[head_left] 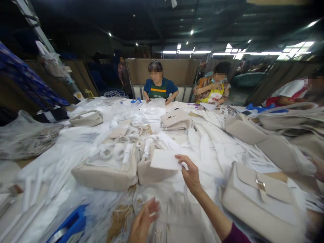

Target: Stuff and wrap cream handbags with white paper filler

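Observation:
My right hand (189, 172) pinches the right edge of a white sheet (165, 159) between thumb and fingers. The sheet covers part of a beige bag (149, 173) at the middle of the table. Lower down, my left hand (146, 216) is slightly blurred, its fingers apart and nothing in it. Just right of it lies a pale bag (182, 233) under clear plastic, near the bottom edge. Another beige bag (108, 175) with wrapped straps on top stands left of the middle one.
A large beige bag with a metal clasp (260, 192) lies at the right. A blue tape dispenser (71, 224) sits lower left among plastic wrap. More bags (176, 118) are farther back. Co-workers (158, 87) are across the table, and another person (291, 91) is at right.

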The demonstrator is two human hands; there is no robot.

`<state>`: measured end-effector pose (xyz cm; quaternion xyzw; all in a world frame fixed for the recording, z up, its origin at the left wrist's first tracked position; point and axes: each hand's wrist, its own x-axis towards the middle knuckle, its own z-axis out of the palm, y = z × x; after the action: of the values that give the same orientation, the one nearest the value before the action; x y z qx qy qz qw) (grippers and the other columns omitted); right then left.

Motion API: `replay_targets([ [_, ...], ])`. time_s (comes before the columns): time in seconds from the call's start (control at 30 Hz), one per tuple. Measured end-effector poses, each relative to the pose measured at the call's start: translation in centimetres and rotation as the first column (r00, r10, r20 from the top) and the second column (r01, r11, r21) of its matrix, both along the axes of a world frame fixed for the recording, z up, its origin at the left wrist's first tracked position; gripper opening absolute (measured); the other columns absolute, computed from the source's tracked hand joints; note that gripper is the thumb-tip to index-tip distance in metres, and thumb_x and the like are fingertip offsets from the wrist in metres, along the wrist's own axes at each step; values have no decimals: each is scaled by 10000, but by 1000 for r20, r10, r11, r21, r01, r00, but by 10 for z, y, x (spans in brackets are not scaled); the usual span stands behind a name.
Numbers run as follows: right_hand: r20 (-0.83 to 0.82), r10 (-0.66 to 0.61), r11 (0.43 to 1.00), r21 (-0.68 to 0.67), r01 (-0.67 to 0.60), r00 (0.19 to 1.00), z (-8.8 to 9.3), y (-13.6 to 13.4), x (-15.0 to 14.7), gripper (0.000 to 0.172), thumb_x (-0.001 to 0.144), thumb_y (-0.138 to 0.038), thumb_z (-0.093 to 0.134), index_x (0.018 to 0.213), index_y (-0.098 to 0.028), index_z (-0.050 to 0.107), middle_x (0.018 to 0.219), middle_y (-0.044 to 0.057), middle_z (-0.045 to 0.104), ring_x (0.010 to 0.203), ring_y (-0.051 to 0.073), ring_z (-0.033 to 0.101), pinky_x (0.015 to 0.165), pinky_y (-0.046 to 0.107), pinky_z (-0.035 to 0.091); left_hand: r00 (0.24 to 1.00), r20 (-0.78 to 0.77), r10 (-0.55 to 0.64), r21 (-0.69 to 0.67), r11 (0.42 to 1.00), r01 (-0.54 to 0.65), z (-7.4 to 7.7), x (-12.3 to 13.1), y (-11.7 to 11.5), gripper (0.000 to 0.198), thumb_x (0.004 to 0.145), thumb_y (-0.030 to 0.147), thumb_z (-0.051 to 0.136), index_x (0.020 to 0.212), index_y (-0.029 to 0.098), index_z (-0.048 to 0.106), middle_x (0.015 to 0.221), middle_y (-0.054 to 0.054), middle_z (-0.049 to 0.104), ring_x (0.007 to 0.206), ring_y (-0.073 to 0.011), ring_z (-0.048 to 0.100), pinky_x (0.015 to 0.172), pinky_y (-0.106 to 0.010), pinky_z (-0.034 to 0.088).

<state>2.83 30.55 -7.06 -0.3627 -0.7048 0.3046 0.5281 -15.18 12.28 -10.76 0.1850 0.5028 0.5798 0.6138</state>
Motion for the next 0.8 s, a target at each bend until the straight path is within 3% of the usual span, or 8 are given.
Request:
replay_targets([
  [0.13, 2, 377, 913, -171, -372, 926, 5, -108, 13, 155, 786, -74, 436, 774, -206, 517, 1000, 62, 640, 986, 183, 567, 876, 324, 407, 960, 270, -73, -96, 990, 102, 29, -7, -9, 628, 735, 634, 547, 1089, 120, 615, 1049, -150, 675, 1008, -306, 614, 867, -443, 496],
  [0.27, -41, 519, 816, -273, -509, 854, 7, -152, 22, 132, 809, -132, 495, 693, -188, 527, 952, 72, 650, 920, 184, 581, 855, 326, 410, 931, 284, -231, -159, 946, 283, 29, -13, -29, 546, 674, 357, 726, 1127, 82, 594, 953, -141, 706, 939, -304, 649, 845, -412, 512],
  [0.33, -87, 505, 804, -313, -505, 859, 8, -162, 24, 136, 809, -165, 520, 674, -180, 529, 945, 76, 650, 911, 185, 579, 854, 328, 409, 923, 242, -298, -129, 933, 335, 26, -19, -41, 548, 622, 260, 761, 1114, 78, 600, 927, -137, 710, 893, -296, 662, 820, -403, 520],
  [0.47, -163, 493, 759, -399, -514, 855, 8, -180, 18, 111, 781, -196, 553, 674, -168, 555, 914, 74, 652, 900, 188, 574, 848, 328, 412, 905, 154, -396, -107, 904, 413, 23, -34, -52, 519, 566, 267, 794, 1021, 74, 637, 867, -140, 710, 769, -253, 670, 724, -344, 525],
  [0.53, -214, 447, 742, -454, -494, 869, 9, -188, 12, 66, 775, -189, 527, 769, -169, 591, 968, 69, 644, 917, 182, 569, 836, 321, 420, 919, 41, -392, -111, 912, 394, 24, -39, -51, 501, 529, 272, 812, 962, 82, 648, 808, -114, 704, 683, -214, 655, 645, -299, 508],
  [0.6, -232, 331, 757, -514, -404, 915, 11, -193, 5, 204, 787, -199, 478, 951, -190, 599, 1081, 64, 612, 911, 166, 564, 789, 306, 438, 921, -128, -367, -115, 928, 354, 28, -41, -50, 483, 498, 280, 823, 912, 99, 651, 735, -61, 685, 596, -165, 618, 563, -254, 466],
  [0.7, -70, 225, 831, -507, -229, 972, 19, -195, -1, 352, 765, -252, 516, 1109, -216, 582, 1156, 61, 578, 888, 160, 547, 714, 272, 439, 854, -351, -384, -92, 922, 376, 38, -36, -50, 433, 510, 321, 802, 867, 121, 661, 665, -1, 638, 521, -114, 548, 485, -210, 386],
  [0.8, 173, 359, 837, -494, -235, 917, 25, -194, 1, 252, 677, -241, 609, 911, -181, 678, 894, 25, 655, 770, 149, 546, 662, 242, 405, 800, -418, -430, -31, 887, 460, 40, -26, -49, 410, 535, 366, 774, 849, 127, 662, 631, 12, 608, 499, -100, 512, 469, -204, 359],
])
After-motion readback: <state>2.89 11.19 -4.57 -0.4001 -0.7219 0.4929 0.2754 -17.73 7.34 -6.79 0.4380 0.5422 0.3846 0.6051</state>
